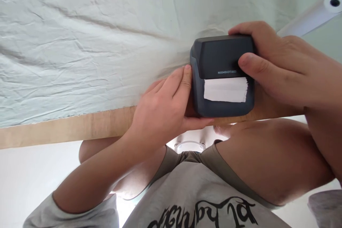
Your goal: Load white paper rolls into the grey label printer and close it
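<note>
Between my hands is a dark label printer (224,55), marked NIIMBOT, near the front edge of the table. A white paper piece (226,89) with a ragged right edge lies on its lower face. My left hand (165,103) grips the printer's left side, with the thumb along the bottom edge. On the other side, my right hand (278,64) holds the upper right corner, its thumb on the dark cover and its fingers behind the back edge. The printer's underside and some fingertips are hidden.
A pale wrinkled cloth (88,42) covers the table, leaving a strip of wooden edge (66,126) along the front. At the upper right lies a white roll (310,16) with a dark hollow core. My legs are below the table edge.
</note>
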`<action>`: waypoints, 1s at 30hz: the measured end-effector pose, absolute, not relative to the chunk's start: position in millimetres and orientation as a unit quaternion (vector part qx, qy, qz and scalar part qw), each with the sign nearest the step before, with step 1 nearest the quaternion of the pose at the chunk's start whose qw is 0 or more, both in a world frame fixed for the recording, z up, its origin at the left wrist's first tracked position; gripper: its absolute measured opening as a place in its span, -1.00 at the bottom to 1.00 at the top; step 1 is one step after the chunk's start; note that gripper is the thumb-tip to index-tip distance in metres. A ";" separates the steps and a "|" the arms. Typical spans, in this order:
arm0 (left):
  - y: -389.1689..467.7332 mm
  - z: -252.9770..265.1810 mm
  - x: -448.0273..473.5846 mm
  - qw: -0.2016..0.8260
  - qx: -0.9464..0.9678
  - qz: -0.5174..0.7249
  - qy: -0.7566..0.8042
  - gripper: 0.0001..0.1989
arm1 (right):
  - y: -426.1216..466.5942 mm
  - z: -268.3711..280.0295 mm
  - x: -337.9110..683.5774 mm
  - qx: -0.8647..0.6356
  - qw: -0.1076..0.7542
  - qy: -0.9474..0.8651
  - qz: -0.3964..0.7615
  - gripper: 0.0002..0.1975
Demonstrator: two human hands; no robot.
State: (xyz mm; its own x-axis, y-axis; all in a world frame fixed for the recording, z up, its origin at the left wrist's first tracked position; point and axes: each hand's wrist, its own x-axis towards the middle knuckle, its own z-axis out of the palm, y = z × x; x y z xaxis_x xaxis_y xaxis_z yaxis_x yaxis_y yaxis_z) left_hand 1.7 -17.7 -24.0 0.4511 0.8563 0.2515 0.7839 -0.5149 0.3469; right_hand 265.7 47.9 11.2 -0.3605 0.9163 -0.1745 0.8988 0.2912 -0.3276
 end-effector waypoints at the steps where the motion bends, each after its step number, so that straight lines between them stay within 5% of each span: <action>1: -17.9 -24.1 1.1 0.096 0.846 0.196 0.487 -0.02 | 47.8 11.4 268.2 -0.563 0.034 -0.803 0.191 0.24; 6: -17.7 -24.6 -2.0 0.113 0.848 0.185 0.483 0.07 | 44.4 13.1 276.1 -0.570 0.081 -0.787 0.221 0.29; 12: -17.5 -24.5 -0.9 0.093 0.856 0.182 0.475 0.10 | 45.1 19.0 275.8 -0.563 0.132 -0.795 0.184 0.02; 30: -14.7 -22.2 -3.8 0.095 0.868 0.178 0.453 0.04 | 51.9 13.4 289.2 -0.544 0.092 -0.792 0.261 0.21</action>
